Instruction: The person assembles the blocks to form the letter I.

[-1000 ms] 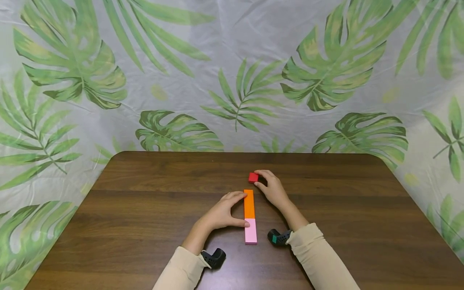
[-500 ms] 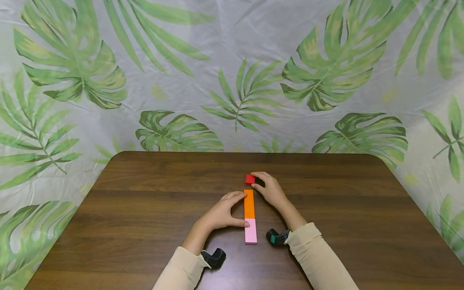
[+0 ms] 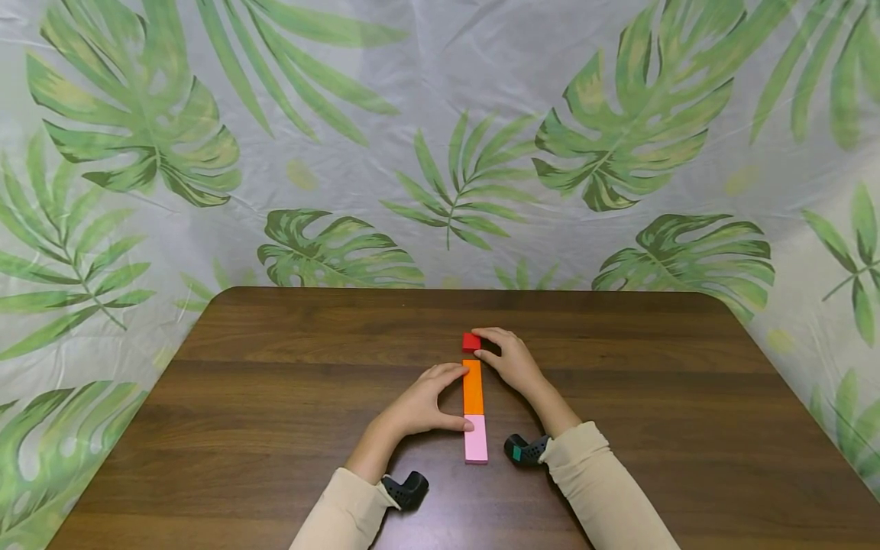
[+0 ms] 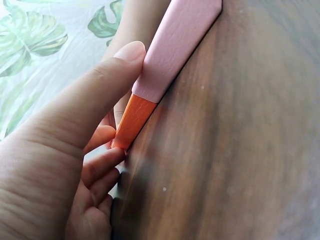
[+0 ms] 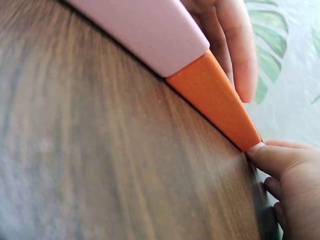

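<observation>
In the head view, an orange block (image 3: 473,386) and a pink block (image 3: 475,439) lie end to end in a line on the table. A small red block (image 3: 470,342) sits just beyond the orange block's far end, with a narrow gap between. My right hand (image 3: 512,363) pinches the red block from the right with thumb and fingers. Along the left side, my left hand (image 3: 421,401) rests its thumb against the pink block and its fingers by the orange block's far part. Both wrist views show the pink and orange blocks touching; the red block is hidden there.
The brown wooden table (image 3: 289,428) carries the blocks. Behind it hangs a pale cloth (image 3: 474,92) with green leaf patterns. Black wrist devices (image 3: 407,490) are strapped at both sleeves, near the tabletop.
My right hand has brought the red block leftward and slightly toward me, into line with the orange block. The left hand and the other two blocks have stayed in place.
</observation>
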`<state>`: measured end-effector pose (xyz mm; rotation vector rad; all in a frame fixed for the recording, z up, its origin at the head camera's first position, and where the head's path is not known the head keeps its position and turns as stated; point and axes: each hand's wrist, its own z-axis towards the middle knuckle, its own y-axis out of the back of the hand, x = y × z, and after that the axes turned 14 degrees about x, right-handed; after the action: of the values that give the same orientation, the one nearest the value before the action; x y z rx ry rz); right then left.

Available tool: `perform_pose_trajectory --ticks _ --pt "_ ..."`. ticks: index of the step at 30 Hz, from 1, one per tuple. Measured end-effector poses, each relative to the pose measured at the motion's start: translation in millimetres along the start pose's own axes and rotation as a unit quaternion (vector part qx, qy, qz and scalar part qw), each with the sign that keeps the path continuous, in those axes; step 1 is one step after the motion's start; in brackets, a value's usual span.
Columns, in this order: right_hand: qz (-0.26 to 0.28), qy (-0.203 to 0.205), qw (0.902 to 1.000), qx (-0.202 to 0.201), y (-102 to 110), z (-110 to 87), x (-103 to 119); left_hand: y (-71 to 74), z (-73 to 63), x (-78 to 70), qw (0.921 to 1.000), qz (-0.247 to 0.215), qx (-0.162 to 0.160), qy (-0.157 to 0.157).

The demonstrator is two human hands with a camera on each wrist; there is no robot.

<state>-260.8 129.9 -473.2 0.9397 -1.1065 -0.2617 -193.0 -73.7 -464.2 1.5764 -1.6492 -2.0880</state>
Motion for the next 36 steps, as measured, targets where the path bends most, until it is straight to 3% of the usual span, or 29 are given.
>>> perform_pose_trajectory --ticks 26,36 --pt "-0.009 -0.008 0.9999 0.008 0.6 -1.6 3.8 0.8 -1.0 -0.3 1.0 -0.005 0.002 -0.003" --pt "0.014 -0.007 0.9998 0.014 1.4 -1.6 1.5 0.7 -1.1 -0.1 1.0 -0.006 -0.001 -0.007"
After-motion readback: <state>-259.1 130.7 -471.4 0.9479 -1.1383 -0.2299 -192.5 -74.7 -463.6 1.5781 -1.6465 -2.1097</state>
